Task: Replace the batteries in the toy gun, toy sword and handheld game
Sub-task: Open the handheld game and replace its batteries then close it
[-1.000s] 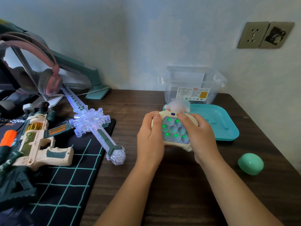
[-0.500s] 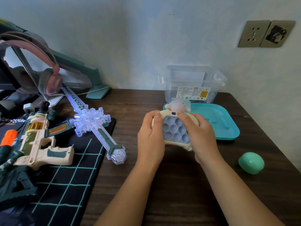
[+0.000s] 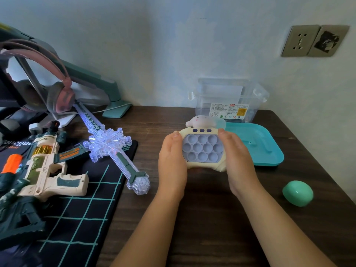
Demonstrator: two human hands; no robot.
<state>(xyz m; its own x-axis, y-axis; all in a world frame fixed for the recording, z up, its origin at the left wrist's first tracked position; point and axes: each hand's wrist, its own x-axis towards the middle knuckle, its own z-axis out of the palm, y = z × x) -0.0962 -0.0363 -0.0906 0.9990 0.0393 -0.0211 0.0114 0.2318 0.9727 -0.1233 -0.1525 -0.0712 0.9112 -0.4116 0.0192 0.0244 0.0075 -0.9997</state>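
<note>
The cream handheld game (image 3: 202, 149) with pale purple bubbles and a small white figure on top is held face up above the dark desk. My left hand (image 3: 171, 160) grips its left side and my right hand (image 3: 238, 160) grips its right side. Its bubbles are unlit. The clear toy sword (image 3: 109, 145) lies diagonally at the left, its snowflake guard glowing. The cream and dark green toy gun (image 3: 44, 170) lies on the black grid mat (image 3: 81, 214) at the far left.
A teal tray (image 3: 258, 145) sits behind my right hand, with a clear lidded box (image 3: 229, 101) behind it by the wall. A green egg-shaped thing (image 3: 297, 192) lies near the desk's right edge. Pink headphones (image 3: 57, 93) hang at the back left.
The game's green lights went out. My right hand moved off the bubbles to the game's right side, and the game is turned to face me squarely.
</note>
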